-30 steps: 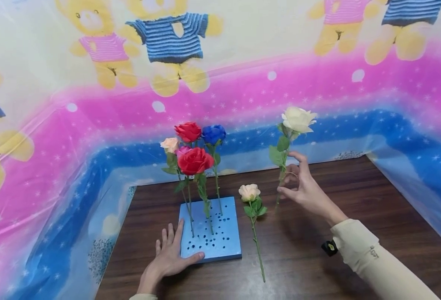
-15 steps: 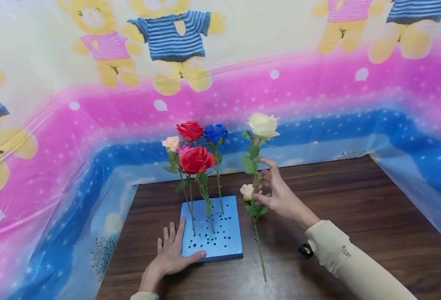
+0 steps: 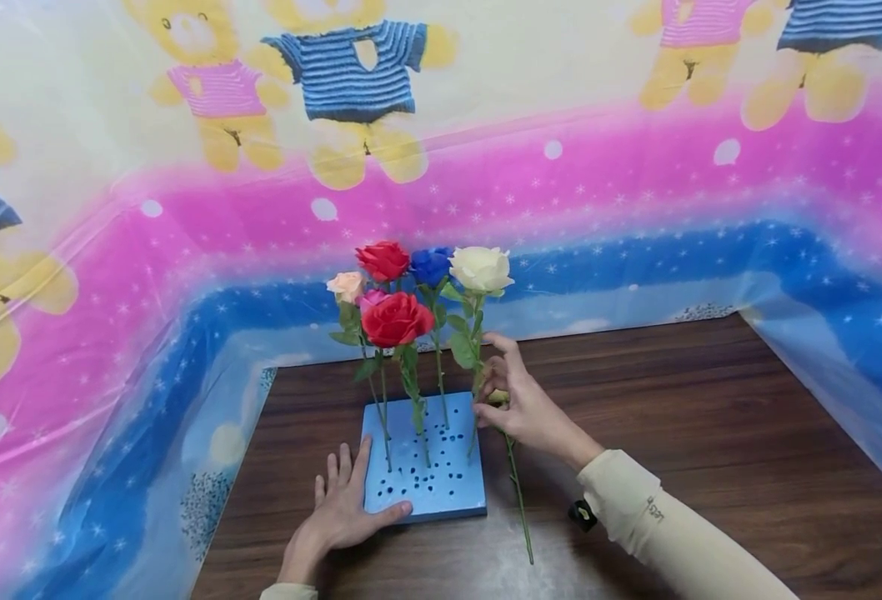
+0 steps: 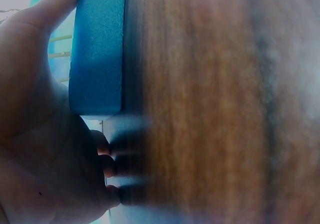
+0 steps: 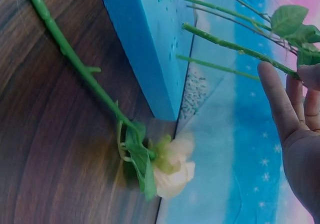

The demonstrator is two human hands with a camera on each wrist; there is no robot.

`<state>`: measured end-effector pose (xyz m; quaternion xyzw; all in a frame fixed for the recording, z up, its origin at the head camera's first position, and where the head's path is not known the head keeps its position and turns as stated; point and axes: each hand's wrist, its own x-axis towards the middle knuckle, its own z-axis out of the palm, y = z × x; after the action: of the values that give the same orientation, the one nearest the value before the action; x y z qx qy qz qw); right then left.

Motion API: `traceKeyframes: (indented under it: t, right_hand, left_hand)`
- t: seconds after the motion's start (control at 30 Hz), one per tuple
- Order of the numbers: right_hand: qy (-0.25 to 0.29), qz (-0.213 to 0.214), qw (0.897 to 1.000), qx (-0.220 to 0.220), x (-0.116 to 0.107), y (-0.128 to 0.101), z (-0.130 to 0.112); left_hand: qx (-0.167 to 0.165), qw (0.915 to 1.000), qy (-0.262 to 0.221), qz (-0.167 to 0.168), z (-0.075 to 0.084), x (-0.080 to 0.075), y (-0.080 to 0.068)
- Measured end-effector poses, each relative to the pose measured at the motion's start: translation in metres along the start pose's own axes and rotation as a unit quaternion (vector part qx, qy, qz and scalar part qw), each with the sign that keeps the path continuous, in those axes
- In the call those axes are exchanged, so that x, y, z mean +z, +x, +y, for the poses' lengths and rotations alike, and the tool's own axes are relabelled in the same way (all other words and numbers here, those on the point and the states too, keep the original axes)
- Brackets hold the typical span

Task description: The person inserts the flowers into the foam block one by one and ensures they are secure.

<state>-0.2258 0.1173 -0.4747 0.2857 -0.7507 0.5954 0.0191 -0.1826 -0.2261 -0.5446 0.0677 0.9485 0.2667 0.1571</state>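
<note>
Right hand (image 3: 519, 398): pinches cream rose stem (image 3: 475, 367), tip over blue foam block's (image 3: 441, 487) right edge; insertion step, next needs aligning with a hole. Left hand (image 3: 343, 508): flat, steadying block's left corner. Peach rose (image 5: 170, 166) lies on worktop (image 3: 711, 433).

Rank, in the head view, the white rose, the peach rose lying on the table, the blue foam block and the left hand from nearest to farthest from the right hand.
1. White rose: stem pinched in the right hand.
2. Peach rose: lying just under that hand, bloom hidden by it.
3. Foam block: to its left; too close to call against the peach rose.
4. Left hand: at the block's far left edge.
</note>
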Motion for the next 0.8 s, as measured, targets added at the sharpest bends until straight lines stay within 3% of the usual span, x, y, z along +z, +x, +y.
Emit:
traceKeyframes:
  t: [0.8]
  right_hand:
    - [-0.007, -0.004, 1.0, -0.013, 0.021, 0.002, 0.006]
  left_hand:
    - [-0.001, 1.0, 0.0, 0.004, 0.001, -0.002, -0.001]
